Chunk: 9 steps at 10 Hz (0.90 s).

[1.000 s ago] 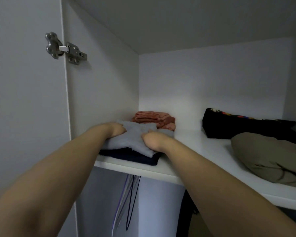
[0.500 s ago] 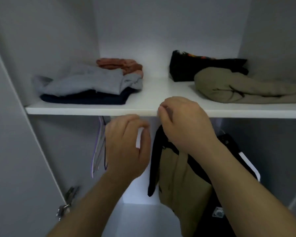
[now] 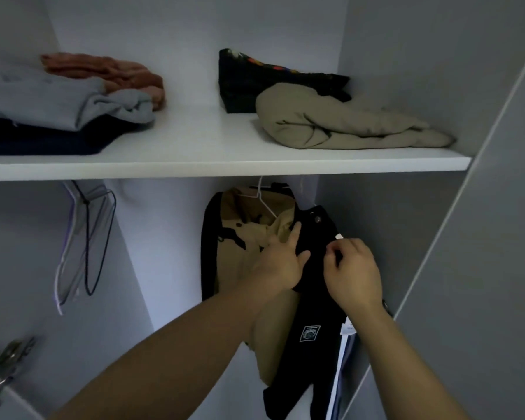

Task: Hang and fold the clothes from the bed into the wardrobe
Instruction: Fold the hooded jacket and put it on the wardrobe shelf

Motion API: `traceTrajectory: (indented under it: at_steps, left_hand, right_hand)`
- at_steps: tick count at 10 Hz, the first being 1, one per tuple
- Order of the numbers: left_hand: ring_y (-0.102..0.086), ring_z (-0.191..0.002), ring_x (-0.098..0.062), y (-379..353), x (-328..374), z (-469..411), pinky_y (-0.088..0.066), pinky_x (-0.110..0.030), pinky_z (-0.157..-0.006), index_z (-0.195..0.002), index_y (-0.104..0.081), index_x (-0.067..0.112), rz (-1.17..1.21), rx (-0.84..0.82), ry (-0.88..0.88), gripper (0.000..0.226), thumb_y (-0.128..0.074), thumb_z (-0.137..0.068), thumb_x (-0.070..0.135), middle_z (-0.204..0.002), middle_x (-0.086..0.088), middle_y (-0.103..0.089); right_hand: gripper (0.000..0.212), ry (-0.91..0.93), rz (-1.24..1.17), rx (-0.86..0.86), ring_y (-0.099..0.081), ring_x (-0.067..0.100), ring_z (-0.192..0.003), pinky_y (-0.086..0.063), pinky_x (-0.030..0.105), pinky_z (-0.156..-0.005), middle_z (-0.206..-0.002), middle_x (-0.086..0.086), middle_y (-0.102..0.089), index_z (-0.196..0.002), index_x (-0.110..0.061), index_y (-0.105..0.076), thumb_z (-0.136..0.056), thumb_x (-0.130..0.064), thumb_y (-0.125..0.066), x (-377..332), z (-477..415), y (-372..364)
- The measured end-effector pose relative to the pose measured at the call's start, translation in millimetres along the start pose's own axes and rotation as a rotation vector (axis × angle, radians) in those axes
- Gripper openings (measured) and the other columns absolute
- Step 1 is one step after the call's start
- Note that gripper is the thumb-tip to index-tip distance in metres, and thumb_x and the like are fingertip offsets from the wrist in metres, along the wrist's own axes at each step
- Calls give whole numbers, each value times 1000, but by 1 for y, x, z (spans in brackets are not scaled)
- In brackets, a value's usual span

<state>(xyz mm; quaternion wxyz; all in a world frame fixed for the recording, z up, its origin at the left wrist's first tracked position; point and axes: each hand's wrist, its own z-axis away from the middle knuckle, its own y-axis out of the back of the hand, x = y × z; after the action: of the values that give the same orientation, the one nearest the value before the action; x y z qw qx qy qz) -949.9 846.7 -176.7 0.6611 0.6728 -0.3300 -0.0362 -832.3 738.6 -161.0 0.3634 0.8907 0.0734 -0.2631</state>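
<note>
Hanging step, I judge: below the right half of the wardrobe shelf [image 3: 225,165] hang two garments, a tan jacket [image 3: 252,234] and a black garment [image 3: 314,301]. The left hand [image 3: 281,263] rests flat-fingered on the black garment; the right hand [image 3: 350,272] pinches its edge. The next move probably calls for straightening it. Five folded pieces [image 3: 43,98] lie on the shelf; empty hangers [image 3: 87,234] hang under its left end, too tangled to count.

Both forearms are reaching forward, the left hand [image 3: 281,263] pressing with straight fingers, the right hand [image 3: 354,275] pinching a black jacket [image 3: 314,301].
</note>
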Motion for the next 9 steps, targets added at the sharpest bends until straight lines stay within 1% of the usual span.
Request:
traceTrajectory:
  at_steps: [1, 2, 3, 4, 5, 6, 7, 8, 9]
  left_hand:
    - [-49, -131, -41, -12, 21, -30, -47, -44, -96, -158, 13, 43, -29, -114, 60, 72, -29, -102, 62, -163, -27, -13]
    - [-46, -132, -39, -22, 24, -40, -45, -46, -101, -161, -12, 30, -89, -160, 126, 69, -24, -103, 64, -158, -25, -26]
    - [-56, -119, -34, -30, 11, -33, -51, -43, -95, -147, -39, 14, -84, -138, 189, 65, -30, -103, 61, -141, -22, -47]
    - [-62, -109, -32, -29, -8, -18, -52, -37, -89, -132, -54, 10, -61, -31, 282, 42, -53, -100, 37, -127, -16, -60]
    - [-61, -116, -34, -17, -36, -3, -50, -39, -94, -134, -56, 8, -91, -21, 344, 39, -55, -97, 19, -130, -15, -61]
    - [-54, -127, -32, -2, -71, 9, -43, -39, -104, -141, -48, 5, -125, -13, 358, 38, -40, -106, 18, -140, -16, -54]
    - [-52, -130, -30, 10, -89, 20, -41, -37, -107, -141, -45, 6, -144, -42, 397, 37, -40, -107, 20, -143, -16, -52]
    - [-59, -119, -27, 26, -111, 30, -48, -35, -99, -127, -55, 9, -121, 21, 473, 26, -49, -103, 18, -131, -12, -60]
    - [-62, -115, -27, 41, -130, 44, -50, -34, -96, -123, -58, 10, -92, 25, 556, 23, -52, -102, 18, -128, -12, -62]
  right_hand:
    - [12, -24, 0, -53, -60, 31, -94, -53, 39, -76, -103, 11, -62, -96, -5, -71, -92, -7, -60, 17, -12, -7]
    - [19, -47, 34, -111, -60, 36, -105, -53, 41, -85, -120, 17, -58, -109, -2, -69, -96, -10, -58, 28, -23, -16]
    - [22, -51, 80, -158, -57, 44, -115, -51, 47, -91, -133, 23, -53, -114, -3, -68, -96, -11, -57, 36, -34, -23]
    - [24, -24, 133, -220, -44, 48, -133, -45, 51, -99, -143, 30, -45, -117, -8, -70, -97, -11, -56, 41, -42, -29]
    - [31, -54, 156, -420, -45, 43, -132, -46, 49, -100, -153, 22, -33, -130, -20, -62, -103, -21, -47, 40, -49, -37]
    - [39, -50, 225, -577, -58, 36, -110, -50, 39, -85, -145, 17, -42, -141, -23, -53, -103, -18, -43, 29, -50, -49]
    - [46, -19, 236, -692, -61, 28, -96, -50, 33, -73, -127, 14, -57, -147, -23, -45, -102, -12, -44, 14, -43, -58]
    - [48, -7, 218, -711, -55, 20, -77, -45, 30, -58, -98, 6, -58, -143, -19, -43, -98, -3, -44, -3, -35, -66]
    - [51, -27, 248, -708, -60, 22, -86, -53, 34, -69, -109, 10, -62, -142, -14, -41, -95, 5, -44, -15, -31, -72]
